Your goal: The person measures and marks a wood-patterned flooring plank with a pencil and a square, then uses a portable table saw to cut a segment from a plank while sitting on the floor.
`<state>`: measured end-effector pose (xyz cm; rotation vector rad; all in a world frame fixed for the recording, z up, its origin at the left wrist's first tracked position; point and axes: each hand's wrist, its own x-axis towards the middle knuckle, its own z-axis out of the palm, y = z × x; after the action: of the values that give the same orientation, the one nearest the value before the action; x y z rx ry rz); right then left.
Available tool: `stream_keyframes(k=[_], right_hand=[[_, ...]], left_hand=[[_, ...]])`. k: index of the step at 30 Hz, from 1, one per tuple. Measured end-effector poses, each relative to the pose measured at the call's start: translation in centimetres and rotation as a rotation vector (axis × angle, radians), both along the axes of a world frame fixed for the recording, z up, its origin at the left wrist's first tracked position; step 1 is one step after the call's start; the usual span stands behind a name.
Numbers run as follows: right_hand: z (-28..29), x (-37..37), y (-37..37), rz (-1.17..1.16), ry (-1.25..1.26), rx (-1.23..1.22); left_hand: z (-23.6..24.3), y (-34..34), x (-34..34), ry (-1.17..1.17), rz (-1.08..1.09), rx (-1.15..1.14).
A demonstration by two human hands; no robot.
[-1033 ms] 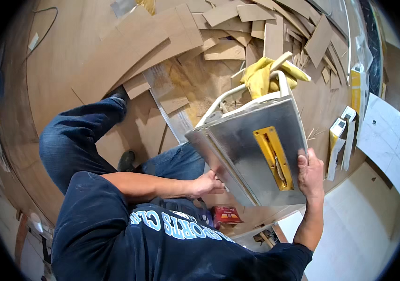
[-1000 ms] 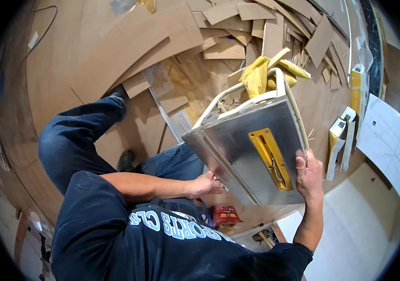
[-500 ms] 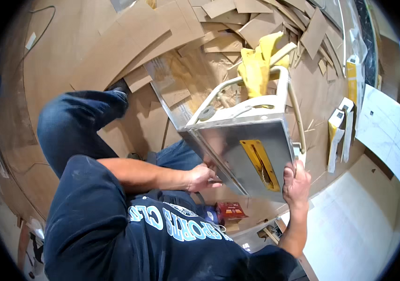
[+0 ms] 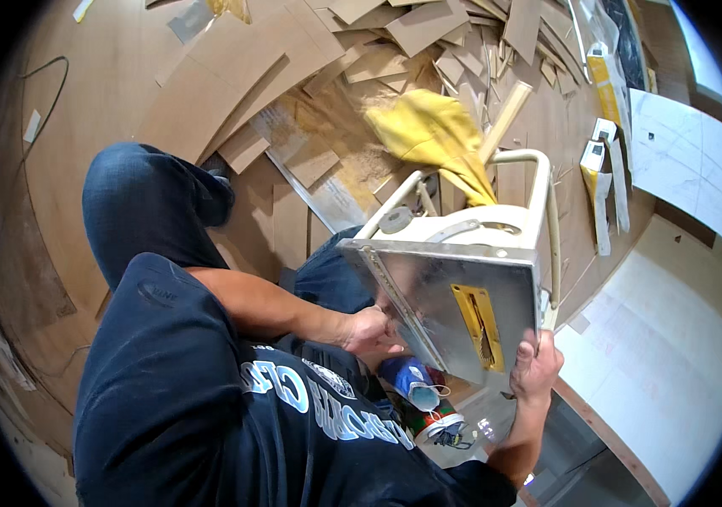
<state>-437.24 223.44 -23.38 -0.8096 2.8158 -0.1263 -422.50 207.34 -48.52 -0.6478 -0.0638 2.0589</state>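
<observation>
Tilted up in front of me is a small table saw [image 4: 437,304] with a grey metal top, a yellow insert around its blade slot and a cream tubular frame. My right hand [image 4: 536,365] is closed around the near right edge of the saw, thumb on top. On the other side my left hand [image 4: 371,331] is curled at the left edge, its fingertips partly hidden by the metal top. From the far side of the frame hangs a yellow cloth bag [image 4: 429,131]. The saw's underside is hidden.
Wood panel offcuts [image 4: 429,25] lie piled on the floor ahead, with sawdust around them. Yellow-and-white packages [image 4: 599,169] and a white marbled panel [image 4: 691,152] stand at the right. Below the saw are a blue roll-like item [image 4: 407,376] and a cable [image 4: 65,84] far left.
The saw and both hands have shifted slightly right and down in view. The yellow bag has swung out to the left and spread. More of the blue item shows beneath.
</observation>
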Motion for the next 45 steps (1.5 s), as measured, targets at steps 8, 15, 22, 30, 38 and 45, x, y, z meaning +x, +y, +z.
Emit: stream_keyframes(k=[8,15,22,30,38,45], right_hand=[[-4.4,-9.9,-10.6,0.526,-0.249,0.07],[-10.2,-16.4,-15.8,0.712,-0.318,0.042],[-16.6,-16.5,-11.9,0.727,-0.427,-0.012],[-17.8,-17.0,-8.2,0.822,-0.403,0.118],[-16.4,-16.6,-8.6,0.978,-0.352,0.265],[-13.8,-18.2,-8.1,0.962,-0.432,0.26]], left_hand=[[-2.7,1.6,0.0,-0.342,0.147,0.254],[-6.9,0.8,-4.2,-0.34,0.44,0.009],[-20.2,-5.6,0.3,1.204,-0.292,-1.281],[-29.4,-23.4,-6.7,0.135,0.126,-1.578],[-28.4,-19.9,-15.4,0.002,0.359,-1.682],[-8.4,-17.6,-9.3,0.074,0.621,-1.747]])
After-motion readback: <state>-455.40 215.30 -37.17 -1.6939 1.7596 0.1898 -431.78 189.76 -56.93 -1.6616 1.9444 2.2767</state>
